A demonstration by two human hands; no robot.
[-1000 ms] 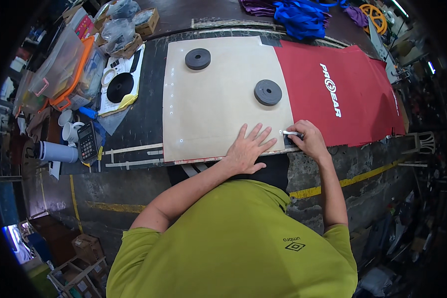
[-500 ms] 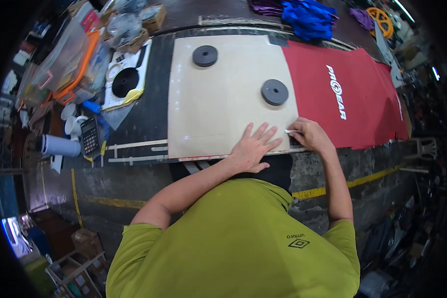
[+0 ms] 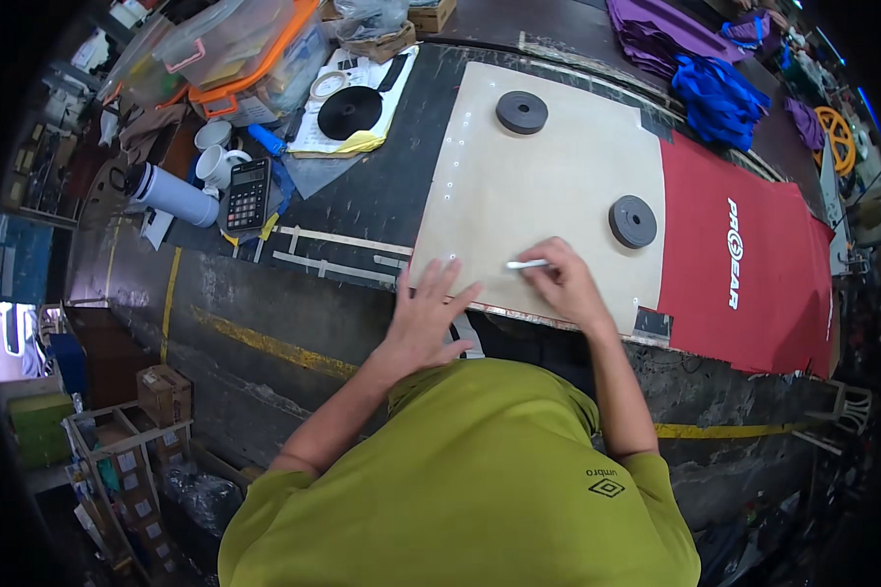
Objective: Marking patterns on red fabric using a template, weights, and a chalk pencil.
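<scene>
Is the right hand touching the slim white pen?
Touching: the head view shows the right hand gripping the white pen between thumb and fingers.

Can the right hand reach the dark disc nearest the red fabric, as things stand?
Probably yes: the dark disc lies near the right hand, with only beige sheet between, though that hand holds a white stick.

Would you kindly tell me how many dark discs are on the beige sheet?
2: one disc near the far edge of the sheet, and a second disc near its right edge, beside the red fabric.
</scene>
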